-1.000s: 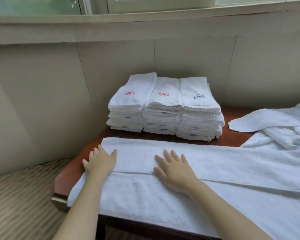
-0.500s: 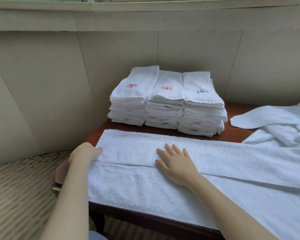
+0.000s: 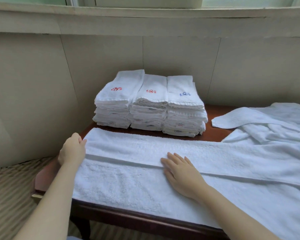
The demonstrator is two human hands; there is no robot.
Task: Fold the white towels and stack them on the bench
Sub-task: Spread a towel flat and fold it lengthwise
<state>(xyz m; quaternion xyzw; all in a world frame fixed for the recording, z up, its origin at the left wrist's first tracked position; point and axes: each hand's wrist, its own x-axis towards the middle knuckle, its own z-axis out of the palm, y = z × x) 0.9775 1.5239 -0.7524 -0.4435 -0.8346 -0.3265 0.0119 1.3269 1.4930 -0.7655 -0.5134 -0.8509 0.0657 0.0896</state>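
Towel (image 3: 145, 172) on bench (image 3: 47, 172), left fingers (image 3: 80, 142) gripping its end, right fingers (image 3: 176, 158) flat atop.

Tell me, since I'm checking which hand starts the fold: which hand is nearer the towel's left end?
Left. The left hand grips the long towel at its left end; the right hand lies flat further along, on the lengthwise fold.

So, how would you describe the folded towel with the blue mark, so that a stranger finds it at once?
Look at the wooden bench under the window, where three stacks of folded towels stand side by side against the wall. Take the right-hand stack; the blue-marked towel lies on top of it. Its embroidered emblem is blue, while the top towels of the other two stacks carry red ones.
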